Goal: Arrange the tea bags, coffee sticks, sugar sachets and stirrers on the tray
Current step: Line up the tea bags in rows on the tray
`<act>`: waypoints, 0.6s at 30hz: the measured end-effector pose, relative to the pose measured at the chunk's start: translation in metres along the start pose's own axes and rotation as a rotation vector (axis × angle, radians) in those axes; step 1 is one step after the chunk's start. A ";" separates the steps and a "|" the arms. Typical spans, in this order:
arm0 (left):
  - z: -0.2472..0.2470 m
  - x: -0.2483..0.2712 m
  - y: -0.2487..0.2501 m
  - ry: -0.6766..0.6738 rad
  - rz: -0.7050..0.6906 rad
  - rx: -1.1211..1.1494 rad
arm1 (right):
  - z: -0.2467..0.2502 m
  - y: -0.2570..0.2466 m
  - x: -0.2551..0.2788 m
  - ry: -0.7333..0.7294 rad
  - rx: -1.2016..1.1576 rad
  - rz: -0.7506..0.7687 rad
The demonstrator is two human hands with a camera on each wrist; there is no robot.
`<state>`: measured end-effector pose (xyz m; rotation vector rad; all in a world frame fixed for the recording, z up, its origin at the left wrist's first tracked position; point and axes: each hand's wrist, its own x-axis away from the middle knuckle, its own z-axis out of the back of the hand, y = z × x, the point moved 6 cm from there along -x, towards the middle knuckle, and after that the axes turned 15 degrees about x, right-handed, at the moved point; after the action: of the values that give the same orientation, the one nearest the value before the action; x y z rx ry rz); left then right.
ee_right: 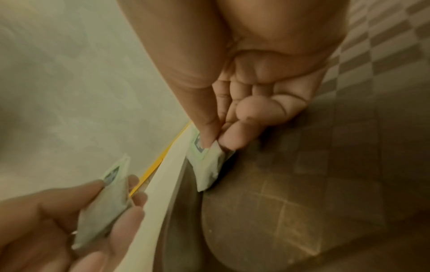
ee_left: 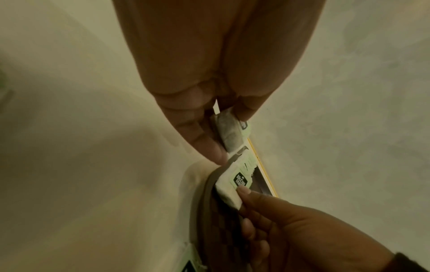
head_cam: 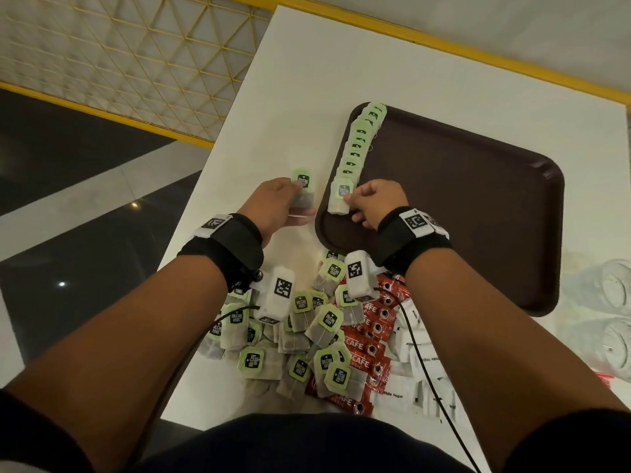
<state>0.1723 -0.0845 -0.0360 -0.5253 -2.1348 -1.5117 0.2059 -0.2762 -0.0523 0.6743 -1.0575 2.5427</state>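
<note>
The right hand (head_cam: 370,199) pinches the nearest tea bag (head_cam: 339,199) of the row (head_cam: 358,145) along the tray's (head_cam: 478,206) left edge. The left hand (head_cam: 276,206) grips a spare bag (head_cam: 302,191) over the desk (head_cam: 307,63), just left of that edge. The row's long axis runs from far to near, so the spare likely goes to the near left corner — the left hand is nearer.
</note>
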 end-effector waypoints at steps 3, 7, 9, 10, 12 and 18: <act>0.003 0.003 0.002 -0.002 -0.070 -0.155 | 0.000 -0.001 -0.002 0.012 0.110 -0.022; 0.004 0.005 0.007 -0.006 -0.222 -0.398 | 0.007 -0.008 0.008 0.108 0.219 0.069; 0.002 0.006 0.007 -0.039 -0.252 -0.397 | 0.007 -0.017 0.022 0.083 0.166 0.156; -0.001 0.007 0.006 -0.052 -0.251 -0.368 | 0.004 -0.021 0.030 0.028 0.106 0.179; -0.004 0.008 0.004 -0.058 -0.240 -0.306 | -0.004 -0.025 0.042 -0.079 0.005 0.196; -0.011 0.011 -0.005 -0.077 -0.184 -0.309 | -0.009 -0.014 0.044 -0.082 -0.084 0.129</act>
<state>0.1622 -0.0962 -0.0304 -0.5080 -2.0639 -1.9714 0.1719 -0.2552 -0.0262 0.7147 -1.2667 2.5805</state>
